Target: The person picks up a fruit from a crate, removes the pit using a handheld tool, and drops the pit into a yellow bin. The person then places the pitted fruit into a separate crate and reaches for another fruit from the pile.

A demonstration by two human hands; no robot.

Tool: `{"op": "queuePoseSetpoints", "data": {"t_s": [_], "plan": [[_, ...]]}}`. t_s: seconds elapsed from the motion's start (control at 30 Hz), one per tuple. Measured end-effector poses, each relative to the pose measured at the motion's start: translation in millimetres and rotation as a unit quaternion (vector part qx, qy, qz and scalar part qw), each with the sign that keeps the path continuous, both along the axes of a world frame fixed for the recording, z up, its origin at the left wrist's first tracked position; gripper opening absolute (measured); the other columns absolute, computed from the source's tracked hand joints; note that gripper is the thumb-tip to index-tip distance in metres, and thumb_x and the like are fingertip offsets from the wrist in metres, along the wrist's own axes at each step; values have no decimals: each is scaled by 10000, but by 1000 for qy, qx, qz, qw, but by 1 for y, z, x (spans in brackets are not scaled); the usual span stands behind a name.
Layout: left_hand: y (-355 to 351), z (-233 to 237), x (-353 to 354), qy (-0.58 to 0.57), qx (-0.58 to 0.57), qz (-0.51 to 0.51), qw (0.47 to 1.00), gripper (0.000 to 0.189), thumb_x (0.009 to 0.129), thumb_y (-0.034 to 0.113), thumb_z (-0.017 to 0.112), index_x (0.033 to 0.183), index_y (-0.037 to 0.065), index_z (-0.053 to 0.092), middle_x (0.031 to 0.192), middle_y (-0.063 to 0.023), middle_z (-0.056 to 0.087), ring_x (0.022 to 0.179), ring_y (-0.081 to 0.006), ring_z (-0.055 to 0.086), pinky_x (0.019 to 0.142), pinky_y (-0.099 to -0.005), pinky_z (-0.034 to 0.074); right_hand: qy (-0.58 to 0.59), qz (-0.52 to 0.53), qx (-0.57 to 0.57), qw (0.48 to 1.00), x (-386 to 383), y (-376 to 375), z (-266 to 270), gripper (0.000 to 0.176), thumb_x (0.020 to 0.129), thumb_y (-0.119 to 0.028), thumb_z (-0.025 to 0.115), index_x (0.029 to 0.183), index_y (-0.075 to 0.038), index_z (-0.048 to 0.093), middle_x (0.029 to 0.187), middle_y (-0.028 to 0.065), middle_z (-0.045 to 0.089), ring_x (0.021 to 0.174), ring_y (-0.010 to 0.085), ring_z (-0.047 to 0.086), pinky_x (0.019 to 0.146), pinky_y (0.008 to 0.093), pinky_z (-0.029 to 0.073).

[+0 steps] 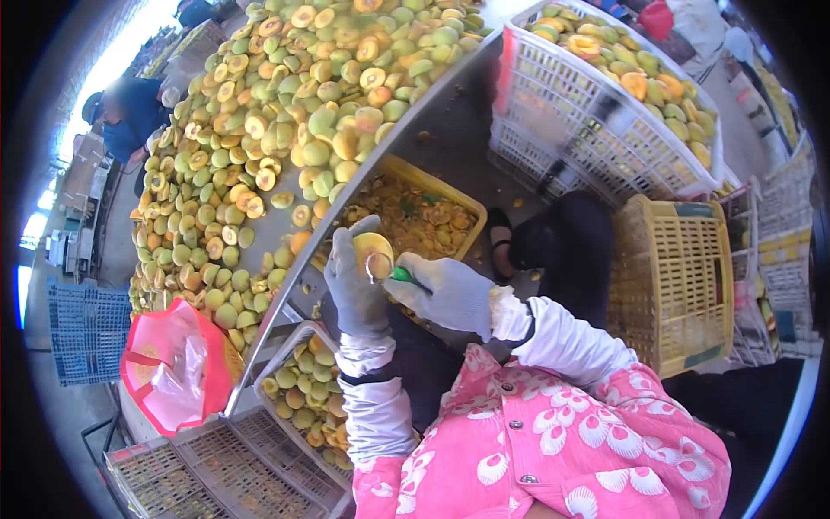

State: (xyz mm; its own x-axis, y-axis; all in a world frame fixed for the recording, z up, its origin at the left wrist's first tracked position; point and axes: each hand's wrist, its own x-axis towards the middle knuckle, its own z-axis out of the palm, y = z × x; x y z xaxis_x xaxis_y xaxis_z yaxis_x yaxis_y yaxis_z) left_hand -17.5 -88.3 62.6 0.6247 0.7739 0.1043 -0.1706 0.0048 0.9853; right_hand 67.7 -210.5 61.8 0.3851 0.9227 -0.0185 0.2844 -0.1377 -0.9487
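My left hand [356, 294], in a grey glove, holds up a halved peach-like fruit [375, 246] with its cut face showing. My gloved right hand [454, 294] is closed around the green handle of a small tool [402, 275]. The tool's working end meets the fruit's cut face, but its shape is hard to make out. Below both hands, a yellow tray [475, 208] on the floor contains fruit scraps. Many fruit halves [324, 117] are heaped on the metal table [281, 221] in front of me.
A white crate [588, 138] full of fruit stands at the upper right, above a yellow crate [670, 285]. A fruit-filled crate [268, 389] sits beside my left arm. A pink bag [177, 368] hangs near the table corner. Across the table is another person [134, 121].
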Motion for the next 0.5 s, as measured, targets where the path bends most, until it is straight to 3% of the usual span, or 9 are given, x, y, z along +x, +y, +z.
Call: {"op": "queuePoseSetpoints", "data": {"t_s": [0.07, 0.1, 0.13, 0.23, 0.3, 0.33, 0.43, 0.5], "plan": [[-17, 3, -2, -39, 21, 55, 997, 459, 1052, 373, 425, 1111, -32, 634, 1005, -101, 675, 772, -133, 617, 695, -259, 519, -29, -3, 7, 1000, -8, -6, 4, 303, 974, -344, 568, 1003, -43, 553, 854, 251, 649, 840, 449, 631, 685, 469, 484], [-23, -1, -2, 17, 195, 108, 975, 501, 1061, 394, 371, 1129, -43, 605, 986, -117, 672, 789, -154, 618, 728, -276, 517, -16, -20, 7, 1000, -14, -10, 8, 304, 977, -341, 565, 988, -38, 547, 839, 256, 643, 833, 458, 625, 674, 473, 479], [-26, -2, -4, 12, 196, 113, 974, 501, 1061, 394, 371, 1129, -43, 605, 986, -117, 672, 789, -154, 618, 728, -276, 517, -3, -36, 7, 999, -20, -13, 10, 305, 980, -337, 562, 973, -32, 541, 824, 262, 636, 825, 466, 618, 664, 477, 475], [-36, 0, -11, -42, 97, 109, 988, 521, 1064, 411, 334, 1122, -43, 582, 965, -128, 662, 837, -171, 621, 758, -283, 512, 37, -64, 80, 994, -35, -16, 11, 306, 989, -330, 551, 973, -24, 540, 791, 270, 626, 798, 473, 614, 647, 476, 472], [-46, 7, -13, -165, -74, 84, 980, 520, 1058, 415, 324, 1086, -34, 586, 978, -151, 658, 879, -182, 619, 768, -291, 512, 41, -58, 83, 994, -39, -18, 14, 306, 993, -327, 545, 972, -22, 538, 780, 271, 624, 788, 476, 613, 638, 477, 470], [-52, 12, -12, -167, -74, 87, 979, 520, 1058, 415, 324, 1086, -34, 586, 978, -151, 658, 879, -182, 619, 768, -291, 512, 47, -55, 84, 994, -42, -20, 15, 307, 997, -324, 539, 972, -19, 537, 768, 272, 622, 778, 478, 613, 629, 478, 468], [-61, 22, -16, -153, 7, 154, 976, 525, 1047, 424, 322, 1058, -28, 589, 937, -159, 659, 828, -190, 627, 755, -298, 516, -13, -54, 96, 994, -46, -21, 6, 313, 999, -330, 535, 999, -17, 545, 776, 271, 630, 776, 477, 620, 630, 479, 476], [-59, 28, -23, -55, 152, 165, 973, 527, 1040, 422, 326, 1052, -33, 592, 861, -150, 660, 765, -189, 627, 727, -292, 517, -29, -48, 108, 993, -48, -23, 11, 317, 999, -334, 534, 1017, -18, 549, 783, 271, 633, 780, 477, 620, 634, 477, 483]]}}
